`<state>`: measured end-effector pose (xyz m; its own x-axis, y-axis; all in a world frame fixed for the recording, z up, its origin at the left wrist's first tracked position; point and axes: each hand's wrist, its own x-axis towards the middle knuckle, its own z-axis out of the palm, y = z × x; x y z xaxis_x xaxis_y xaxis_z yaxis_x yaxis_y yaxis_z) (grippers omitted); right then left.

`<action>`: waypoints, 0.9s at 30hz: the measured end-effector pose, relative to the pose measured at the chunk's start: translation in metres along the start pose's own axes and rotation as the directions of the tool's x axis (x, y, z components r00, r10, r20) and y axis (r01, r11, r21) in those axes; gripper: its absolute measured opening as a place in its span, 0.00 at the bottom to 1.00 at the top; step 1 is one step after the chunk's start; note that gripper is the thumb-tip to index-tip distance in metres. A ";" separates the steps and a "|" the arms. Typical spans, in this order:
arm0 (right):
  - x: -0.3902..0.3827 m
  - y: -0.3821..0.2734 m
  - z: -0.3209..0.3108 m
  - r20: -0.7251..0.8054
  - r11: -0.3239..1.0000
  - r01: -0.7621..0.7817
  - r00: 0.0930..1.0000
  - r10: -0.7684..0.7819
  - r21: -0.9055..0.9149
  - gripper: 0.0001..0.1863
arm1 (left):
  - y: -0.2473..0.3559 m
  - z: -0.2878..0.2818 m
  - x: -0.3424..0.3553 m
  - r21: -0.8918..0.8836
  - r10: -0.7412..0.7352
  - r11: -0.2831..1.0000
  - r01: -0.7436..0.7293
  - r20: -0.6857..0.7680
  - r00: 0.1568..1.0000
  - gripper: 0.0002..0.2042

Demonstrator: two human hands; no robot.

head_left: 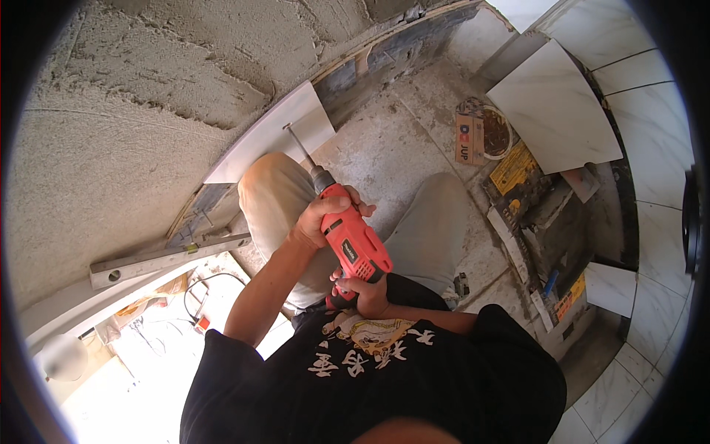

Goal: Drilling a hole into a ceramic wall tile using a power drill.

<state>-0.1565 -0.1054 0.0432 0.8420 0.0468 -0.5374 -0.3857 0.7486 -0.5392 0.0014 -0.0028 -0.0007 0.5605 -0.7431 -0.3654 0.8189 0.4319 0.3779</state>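
A red power drill (353, 240) slants across my lap, held in both hands. My left hand (325, 213) wraps round its front body just behind the chuck. My right hand (364, 294) is closed on the handle at the rear, near my black shirt. The long thin drill bit (302, 148) points up and left toward a white tile (296, 118) set along the base of the rough wall. Its tip lies over a small dark spot on that tile; whether it touches, I cannot tell.
A metal spirit level (170, 263) rests at the left below the cement-coated wall (148, 81). To the right stand a cardboard box (469, 140), a round tub (509, 148) with brown contents, a leaning white tile (555, 107) and yellow-printed packages (514, 169). A cable (214, 277) lies at lower left.
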 end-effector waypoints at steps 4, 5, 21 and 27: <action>-0.002 -0.007 0.009 -0.027 0.999 -0.023 0.999 0.023 0.024 0.10 | 0.001 -0.002 0.002 0.004 0.019 1.000 -0.020 0.073 0.997 0.13; -0.001 -0.008 0.010 -0.039 1.000 -0.017 0.999 0.018 0.026 0.10 | 0.002 -0.002 0.003 0.008 0.020 1.000 -0.020 0.072 0.997 0.13; 0.001 -0.001 -0.002 0.001 1.000 0.004 1.000 -0.004 0.011 0.05 | 0.001 0.012 -0.001 0.090 0.009 0.996 0.001 -0.113 0.994 0.12; 0.004 0.004 -0.009 -0.022 0.999 -0.047 0.999 0.047 0.003 0.11 | 0.000 0.011 0.001 0.082 0.003 0.997 0.007 -0.126 0.992 0.11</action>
<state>-0.1579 -0.1084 0.0333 0.8147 0.0672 -0.5760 -0.4236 0.7474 -0.5119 0.0006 -0.0089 0.0088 0.5740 -0.6717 -0.4684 0.8102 0.3829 0.4438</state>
